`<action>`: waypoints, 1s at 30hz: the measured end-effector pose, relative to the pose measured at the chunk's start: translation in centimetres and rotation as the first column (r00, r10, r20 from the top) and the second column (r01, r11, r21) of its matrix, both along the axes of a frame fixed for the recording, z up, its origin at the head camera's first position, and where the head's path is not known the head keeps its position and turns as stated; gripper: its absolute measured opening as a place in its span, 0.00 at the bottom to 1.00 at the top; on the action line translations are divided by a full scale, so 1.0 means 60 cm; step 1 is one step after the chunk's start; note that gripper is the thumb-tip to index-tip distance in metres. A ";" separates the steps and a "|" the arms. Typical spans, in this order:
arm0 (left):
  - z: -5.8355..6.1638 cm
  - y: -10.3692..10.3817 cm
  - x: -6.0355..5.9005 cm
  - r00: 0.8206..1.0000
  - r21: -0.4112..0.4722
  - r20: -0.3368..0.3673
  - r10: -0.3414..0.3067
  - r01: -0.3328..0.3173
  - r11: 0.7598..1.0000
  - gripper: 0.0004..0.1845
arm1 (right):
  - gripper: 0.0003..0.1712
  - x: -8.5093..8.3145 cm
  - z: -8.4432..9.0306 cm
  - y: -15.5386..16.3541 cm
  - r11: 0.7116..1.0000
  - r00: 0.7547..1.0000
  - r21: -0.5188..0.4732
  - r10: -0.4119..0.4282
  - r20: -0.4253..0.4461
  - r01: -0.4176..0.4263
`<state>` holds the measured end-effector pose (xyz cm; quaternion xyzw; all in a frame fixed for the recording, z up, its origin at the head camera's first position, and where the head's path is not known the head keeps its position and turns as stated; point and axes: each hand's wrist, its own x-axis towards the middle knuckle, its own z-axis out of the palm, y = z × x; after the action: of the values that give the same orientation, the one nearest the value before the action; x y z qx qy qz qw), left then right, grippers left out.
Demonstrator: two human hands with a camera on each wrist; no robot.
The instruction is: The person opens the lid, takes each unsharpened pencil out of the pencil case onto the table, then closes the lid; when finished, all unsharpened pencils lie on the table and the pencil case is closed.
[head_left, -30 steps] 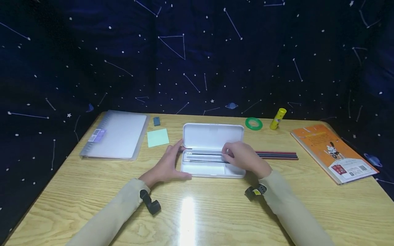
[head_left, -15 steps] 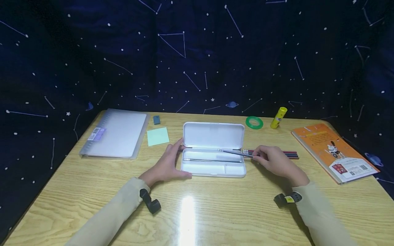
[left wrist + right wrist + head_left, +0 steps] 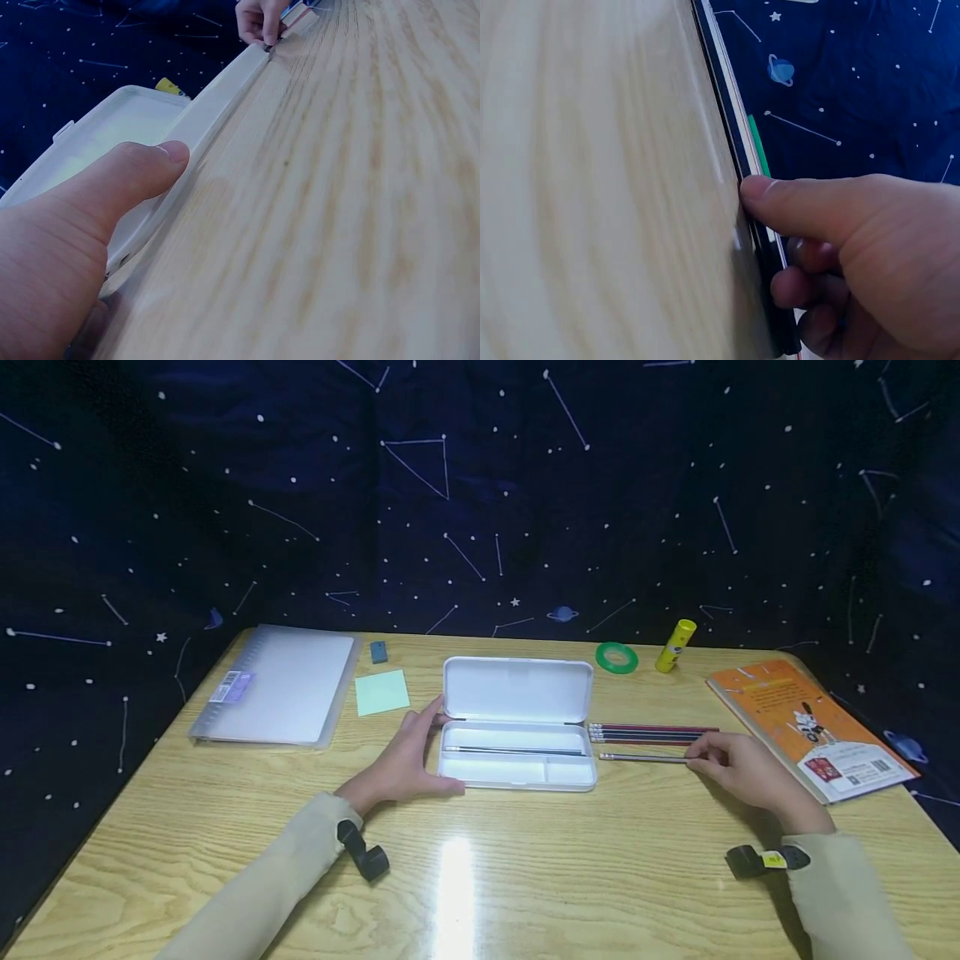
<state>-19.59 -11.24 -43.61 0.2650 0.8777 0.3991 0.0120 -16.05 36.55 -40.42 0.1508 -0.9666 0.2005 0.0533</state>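
Observation:
In the head view a white pencil case [image 3: 517,692] lies with its lid up. My left hand [image 3: 405,760] holds its left end, thumb along the front edge and fingers behind the back corner. The left wrist view shows that thumb [image 3: 139,176] pressed against the case's rim. One dark pencil [image 3: 517,751] lies lengthwise inside. To the right of the case, my right hand [image 3: 742,772] pinches another dark pencil [image 3: 641,758] near its right end, close over the table. A row of red and dark pencils [image 3: 645,734] lies just behind it, eraser ends towards the case.
At the left lie a clear-covered notebook [image 3: 292,685], a pale green sticky-note pad [image 3: 382,692] and a blue eraser [image 3: 378,652]. Behind the pencils are a green tape roll [image 3: 602,660] and an upright yellow glue stick [image 3: 676,647]. An orange book [image 3: 806,718] lies at the right.
My right hand has drawn a pencil out of the case and moved right with it, setting it in front of the pencil row. My left hand stays on the case.

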 end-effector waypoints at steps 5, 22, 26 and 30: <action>0.001 -0.002 0.001 1.000 -0.007 0.000 0.003 -0.003 1.000 0.70 | 0.06 -0.008 -0.002 -0.005 1.000 1.000 -0.022 -0.008 -0.020 0.007; 0.001 -0.004 0.000 1.000 -0.017 0.014 0.012 -0.012 1.000 0.71 | 0.07 -0.052 0.006 -0.075 0.996 0.998 -0.093 -0.003 0.068 0.010; 0.002 0.000 0.000 1.000 -0.008 0.011 0.002 -0.002 1.000 0.71 | 0.06 -0.058 0.010 -0.127 0.993 0.995 -0.109 0.051 0.087 -0.041; 0.003 0.003 0.001 1.000 0.000 0.011 -0.003 0.003 1.000 0.70 | 0.07 -0.055 0.017 -0.181 0.987 0.985 -0.097 0.137 0.103 -0.127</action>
<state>-19.50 -11.04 -43.44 0.2643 0.8771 0.4006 0.0175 -19.37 25.66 -39.37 0.2006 -0.9459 0.2548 -0.0064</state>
